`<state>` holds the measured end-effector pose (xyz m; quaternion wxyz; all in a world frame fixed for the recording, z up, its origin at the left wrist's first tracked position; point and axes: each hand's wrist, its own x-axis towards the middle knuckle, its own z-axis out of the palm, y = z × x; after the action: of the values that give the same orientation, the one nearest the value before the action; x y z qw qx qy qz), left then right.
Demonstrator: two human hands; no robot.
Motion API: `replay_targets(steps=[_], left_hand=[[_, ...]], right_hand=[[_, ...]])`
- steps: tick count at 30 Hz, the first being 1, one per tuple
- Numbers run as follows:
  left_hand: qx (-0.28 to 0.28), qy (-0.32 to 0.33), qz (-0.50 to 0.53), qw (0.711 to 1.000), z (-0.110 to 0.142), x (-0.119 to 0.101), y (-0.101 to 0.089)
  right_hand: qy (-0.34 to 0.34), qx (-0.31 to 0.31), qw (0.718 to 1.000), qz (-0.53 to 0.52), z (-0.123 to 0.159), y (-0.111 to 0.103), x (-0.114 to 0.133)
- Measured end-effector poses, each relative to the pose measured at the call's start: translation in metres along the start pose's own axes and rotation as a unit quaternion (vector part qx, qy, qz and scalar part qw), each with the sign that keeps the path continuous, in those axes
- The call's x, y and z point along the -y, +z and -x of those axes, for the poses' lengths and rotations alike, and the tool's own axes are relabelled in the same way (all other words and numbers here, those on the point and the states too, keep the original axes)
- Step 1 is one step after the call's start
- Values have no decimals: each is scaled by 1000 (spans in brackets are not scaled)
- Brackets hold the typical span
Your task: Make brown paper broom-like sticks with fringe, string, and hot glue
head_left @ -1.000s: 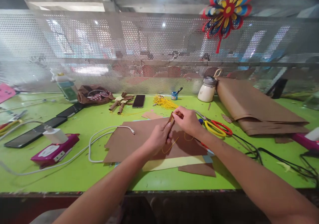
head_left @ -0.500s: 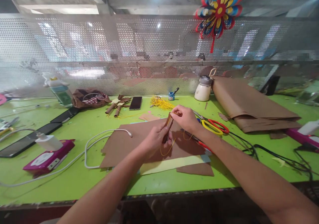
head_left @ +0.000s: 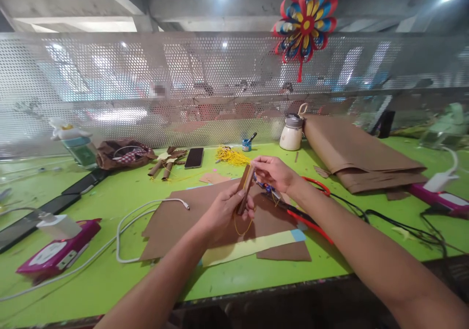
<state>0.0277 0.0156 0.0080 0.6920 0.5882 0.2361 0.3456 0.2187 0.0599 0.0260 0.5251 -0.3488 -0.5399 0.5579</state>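
My left hand (head_left: 226,206) is closed around a folded piece of brown paper (head_left: 246,182), held tilted above the table. A yellow thread (head_left: 242,233) runs along the paper and hangs in a loop beneath the hand. At the paper's upper end, the fingers of my right hand (head_left: 275,174) are pinched, seemingly on the thread; their tips partly hide it. Below both hands lies a brown paper sheet (head_left: 176,221), with a pale yellow strip (head_left: 245,248) across its near edge. Red-handled scissors (head_left: 311,225) lie partly under my right forearm.
A tangle of yellow thread (head_left: 232,156), a phone (head_left: 194,158) and brown paper rolls (head_left: 161,165) lie farther back. A white cable (head_left: 119,236) curves on the left near a purple power strip (head_left: 60,251). A lidded bottle (head_left: 291,133) stands beside folded brown paper (head_left: 359,148).
The view has shifted slightly. My right hand has moved a little away from the paper's top end, and more of the folded paper shows. The yellow scissor handle is now hidden.
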Motion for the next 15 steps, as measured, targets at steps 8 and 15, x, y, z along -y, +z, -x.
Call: replay_targets(steps=[8, 15], left_hand=[[4, 17, 60, 998, 3, -8, 4], [-47, 40, 80, 995, 4, -14, 4]], right_hand=[[-48, -4, 998, 43, -4, 2, -9], [-85, -30, 984, 154, -1, 14, -16]])
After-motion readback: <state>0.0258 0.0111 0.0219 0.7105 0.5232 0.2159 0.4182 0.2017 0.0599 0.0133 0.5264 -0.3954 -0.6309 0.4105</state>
